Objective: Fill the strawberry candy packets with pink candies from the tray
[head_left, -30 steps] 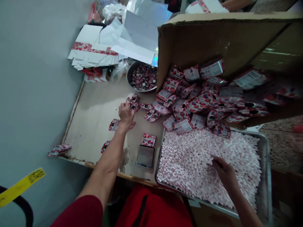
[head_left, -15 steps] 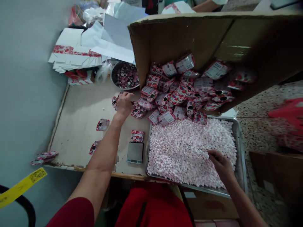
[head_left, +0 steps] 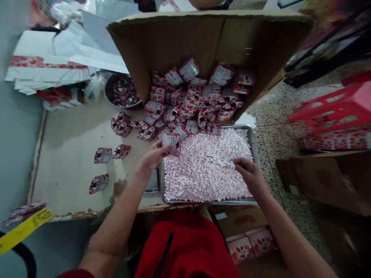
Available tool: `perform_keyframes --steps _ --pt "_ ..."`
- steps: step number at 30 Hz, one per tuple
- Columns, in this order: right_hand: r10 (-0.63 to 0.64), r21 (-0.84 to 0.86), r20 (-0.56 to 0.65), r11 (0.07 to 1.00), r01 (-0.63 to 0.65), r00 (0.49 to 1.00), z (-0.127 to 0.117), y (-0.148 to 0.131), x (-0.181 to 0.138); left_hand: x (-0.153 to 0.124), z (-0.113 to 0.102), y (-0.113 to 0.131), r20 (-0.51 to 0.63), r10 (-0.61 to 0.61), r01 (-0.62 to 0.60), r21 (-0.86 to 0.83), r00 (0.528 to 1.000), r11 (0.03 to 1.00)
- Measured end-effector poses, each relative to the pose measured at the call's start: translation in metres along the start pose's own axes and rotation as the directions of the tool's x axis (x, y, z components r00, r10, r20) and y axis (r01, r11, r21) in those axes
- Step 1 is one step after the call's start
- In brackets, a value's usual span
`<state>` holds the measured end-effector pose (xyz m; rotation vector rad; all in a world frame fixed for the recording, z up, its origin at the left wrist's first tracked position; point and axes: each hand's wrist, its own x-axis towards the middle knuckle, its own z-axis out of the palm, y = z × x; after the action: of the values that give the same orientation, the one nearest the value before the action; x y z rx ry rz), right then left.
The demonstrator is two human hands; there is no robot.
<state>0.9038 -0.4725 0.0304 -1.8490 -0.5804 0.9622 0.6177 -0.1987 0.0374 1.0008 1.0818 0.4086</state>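
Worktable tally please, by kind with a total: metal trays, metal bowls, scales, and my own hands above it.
Metal tray: 1
Metal bowl: 1
Scale: 1, partly hidden by your left arm
Your hands: 2, left hand and right hand
Total: 5

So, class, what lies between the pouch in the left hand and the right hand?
The head view shows pale pellets in the metal tray between the pouch and the right hand; a half-buried object there is unclear.

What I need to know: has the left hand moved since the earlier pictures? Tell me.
Yes. Against the tray, the left hand has moved right, to the tray's left edge, holding a packet.
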Motion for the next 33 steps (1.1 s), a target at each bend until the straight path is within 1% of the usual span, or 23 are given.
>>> perform_keyframes --steps 1,2,3,4,6,8,11,14,17,19,20,21,22,23,24,25,26,27,28,29,30,31,33 --pt "-0.016 -0.009 0.025 1.0 0.016 1.0 -0.002 -0.013 0.0 -0.014 0.017 -0.015 0.043 -0.146 0.15 -0.136 0.988 0.979" --pt "-0.032 -0.025 0.051 0.999 0.033 0.998 -0.005 -0.025 0.0 -0.027 0.034 -0.029 0.065 -0.264 0.272 -0.238 0.962 0.932" --pt "-0.046 -0.046 0.076 0.998 0.049 0.996 -0.007 -0.034 0.001 -0.037 0.049 -0.042 0.075 -0.357 0.362 -0.316 0.931 0.877" --pt "-0.056 -0.069 0.101 0.996 0.063 0.993 -0.008 -0.041 0.002 -0.045 0.063 -0.053 0.09 -0.426 0.427 -0.372 0.9 0.824" --pt "-0.064 -0.131 0.146 0.988 0.084 0.987 -0.01 -0.048 0.004 -0.056 0.085 -0.07 0.134 -0.504 0.507 -0.439 0.853 0.742" --pt "-0.075 -0.216 0.185 0.97 0.115 0.98 -0.01 -0.05 0.006 -0.06 0.101 -0.08 0.166 -0.534 0.543 -0.466 0.829 0.699" --pt "-0.145 -0.415 0.206 0.883 0.221 0.968 -0.009 -0.056 0.006 -0.057 0.117 -0.086 0.15 -0.517 0.523 -0.45 0.843 0.723" --pt "-0.2 -0.651 0.214 0.7 0.292 0.956 -0.002 -0.073 0.003 -0.046 0.13 -0.084 0.083 -0.48 0.473 -0.383 0.873 0.794" --pt "-0.148 -0.805 0.234 0.524 0.277 0.961 0.011 -0.089 0.005 -0.043 0.136 -0.078 0.064 -0.477 0.471 -0.315 0.877 0.824" --pt "-0.093 -0.856 0.242 0.449 0.258 0.966 0.023 -0.092 0.01 -0.051 0.132 -0.076 0.081 -0.468 0.472 -0.25 0.88 0.845" --pt "-0.066 -0.868 0.247 0.428 0.251 0.967 0.03 -0.091 0.013 -0.058 0.128 -0.077 0.045 -0.439 0.439 -0.187 0.897 0.879" --pt "-0.04 -0.875 0.255 0.417 0.248 0.966 0.037 -0.089 0.016 -0.066 0.123 -0.078 -0.035 -0.368 0.364 -0.085 0.929 0.927" --pt "-0.02 -0.879 0.262 0.409 0.247 0.965 0.045 -0.087 0.019 -0.072 0.119 -0.081 -0.132 -0.24 0.251 0.066 0.962 0.966" --pt "-0.007 -0.881 0.274 0.4 0.254 0.962 0.053 -0.087 0.02 -0.077 0.115 -0.084 -0.208 -0.063 0.118 0.259 0.976 0.959" --pt "-0.003 -0.884 0.285 0.386 0.264 0.959 0.06 -0.087 0.021 -0.078 0.113 -0.086 -0.227 0.132 -0.014 0.459 0.965 0.888" --pt "-0.008 -0.887 0.299 0.367 0.281 0.954 0.066 -0.088 0.02 -0.076 0.111 -0.088 -0.178 0.301 -0.128 0.626 0.937 0.77" --pt "-0.023 -0.887 0.317 0.346 0.305 0.948 0.068 -0.09 0.019 -0.07 0.111 -0.089 -0.086 0.411 -0.219 0.737 0.908 0.639" --pt "-0.045 -0.885 0.335 0.328 0.331 0.941 0.067 -0.092 0.016 -0.061 0.112 -0.09 0.015 0.458 -0.286 0.798 0.889 0.53" --pt "-0.074 -0.881 0.345 0.317 0.35 0.936 0.06 -0.092 0.014 -0.051 0.113 -0.09 0.095 0.464 -0.331 0.824 0.881 0.459" --pt "-0.107 -0.881 0.336 0.315 0.352 0.936 0.047 -0.089 0.011 -0.041 0.114 -0.089 0.153 0.451 -0.361 0.831 0.879 0.423" --pt "-0.144 -0.887 0.302 0.321 0.333 0.942 0.03 -0.082 0.008 -0.033 0.114 -0.089 0.183 0.435 -0.377 0.828 0.881 0.416" --pt "-0.182 -0.897 0.241 0.332 0.291 0.953 0.008 -0.071 0.007 -0.028 0.114 -0.089 0.186 0.428 -0.381 0.817 0.884 0.433" --pt "-0.241 -0.912 0.072 0.378 0.162 0.968 -0.034 -0.034 0.007 -0.026 0.11 -0.09 0.143 0.427 -0.378 0.755 0.893 0.536"
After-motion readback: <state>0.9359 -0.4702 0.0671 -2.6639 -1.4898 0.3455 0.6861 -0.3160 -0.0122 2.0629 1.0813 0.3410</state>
